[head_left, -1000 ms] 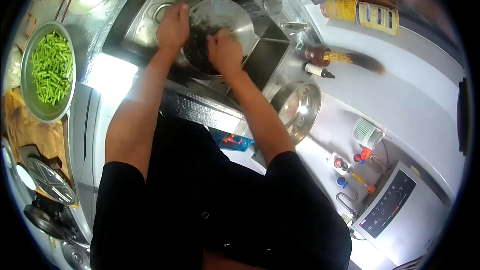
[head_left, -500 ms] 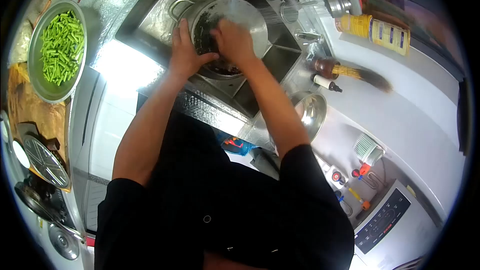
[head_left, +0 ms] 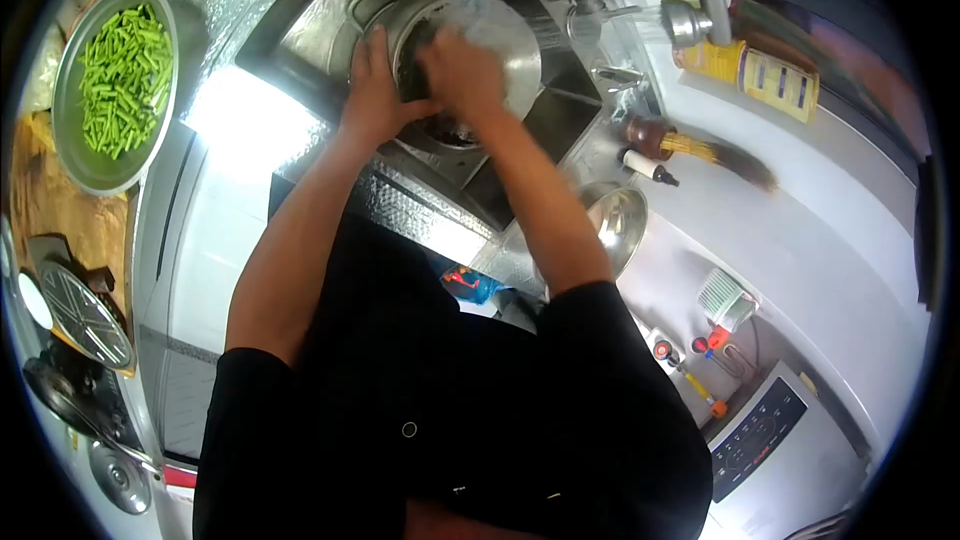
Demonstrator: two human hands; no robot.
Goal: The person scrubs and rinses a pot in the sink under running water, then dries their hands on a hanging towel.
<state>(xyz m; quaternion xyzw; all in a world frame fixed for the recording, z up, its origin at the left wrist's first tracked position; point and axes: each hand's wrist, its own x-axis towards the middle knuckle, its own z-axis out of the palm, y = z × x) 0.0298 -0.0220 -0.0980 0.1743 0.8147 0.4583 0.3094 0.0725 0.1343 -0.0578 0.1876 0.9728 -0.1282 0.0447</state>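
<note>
A metal pot (head_left: 522, 58) with a loop handle sits tilted in the steel sink (head_left: 335, 0). Dark, burnt-looking patches mark its inside. My left hand (head_left: 380, 100) grips the pot's near left rim, thumb reaching over the edge and fingers along the outer wall. Inside the pot is my right hand (head_left: 462, 78), its fingers curled down against the dark patch and slightly blurred. Whatever lies under those fingers is hidden. From the faucet (head_left: 685, 22), at the right, water sprays toward the pot.
A bowl of cut green beans (head_left: 125, 80) stands on the left counter, above a wooden board (head_left: 100, 230). On the right ledge lie a brush (head_left: 700, 146), a small white bottle (head_left: 648, 167) and a yellow container (head_left: 770, 78). A steel bowl (head_left: 620, 225) rests beside my right forearm.
My right hand has shifted slightly up and left inside the pot. My left hand keeps its hold on the rim. The whole view has moved a little.
</note>
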